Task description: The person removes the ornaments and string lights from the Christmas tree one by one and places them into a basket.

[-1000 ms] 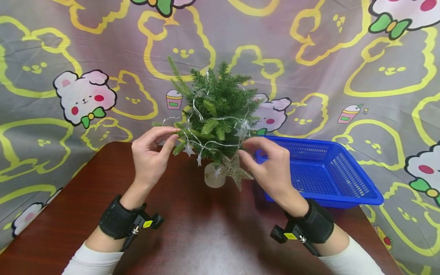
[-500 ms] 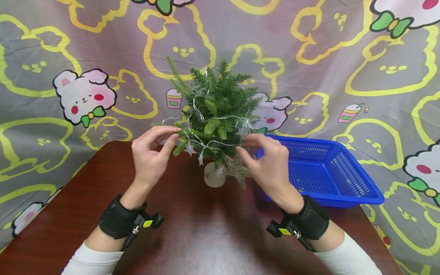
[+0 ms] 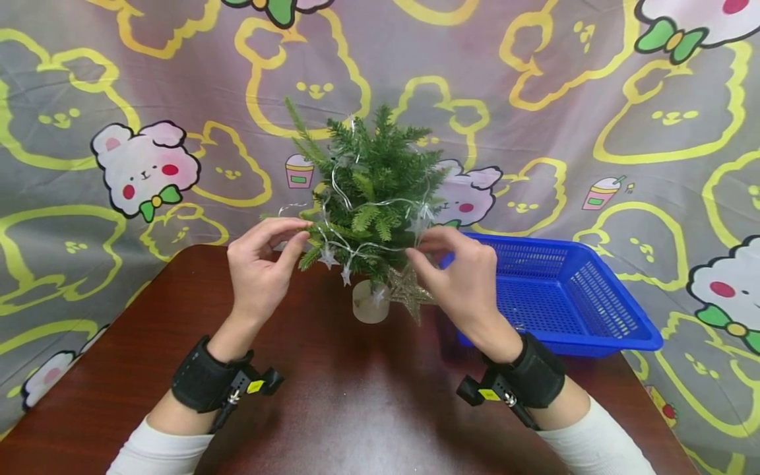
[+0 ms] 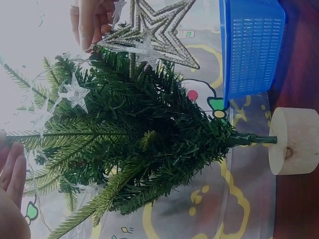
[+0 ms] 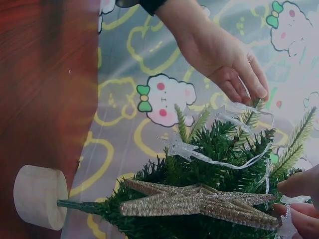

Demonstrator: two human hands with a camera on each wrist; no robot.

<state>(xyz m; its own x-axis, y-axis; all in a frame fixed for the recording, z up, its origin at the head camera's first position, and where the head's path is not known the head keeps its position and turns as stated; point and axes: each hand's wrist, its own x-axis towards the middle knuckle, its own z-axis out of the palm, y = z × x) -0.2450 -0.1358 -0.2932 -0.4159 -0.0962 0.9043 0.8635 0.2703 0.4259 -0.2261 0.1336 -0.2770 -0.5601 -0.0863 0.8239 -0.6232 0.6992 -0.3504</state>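
Right hand (image 3: pixel 466 284): thumb and fingers bend in close beside one tip of the large, glittery gold five-pointed star (image 5: pixel 199 201); from my distant feed I cannot tell whether they pinch that tip, a branch or a clear wire.
Star to hand: I see it in the head view below the right fingertips, partly behind the thumb, at the tree's lower right. The right wrist view shows it nearly edge-on, its long axis running from near the trunk out to those fingers. I judge this tip-to-fingertip line matters most; the right hand is clearly nearer.
Tree: the small green artificial tree (image 3: pixel 380 185) stands between both hands, wound with clear wire lights bearing translucent little stars (image 4: pixel 75 92).
Left hand (image 3: pixel 259 264): thumb and fingertips pinch the end of a light green branch (image 5: pixel 249 119) across the tree from the star.
Base: a pale, round wooden block (image 3: pixel 371 307) supports the trunk.
Basket: I see the blue rectangular perforated plastic basket (image 3: pixel 570 344) just beyond the right hand, to its right.
Table: dark reddish-brown wood (image 3: pixel 356 422) lies under everything.
Backdrop: grey cloth printed with yellow-outlined animals (image 3: pixel 208 99) hangs behind.
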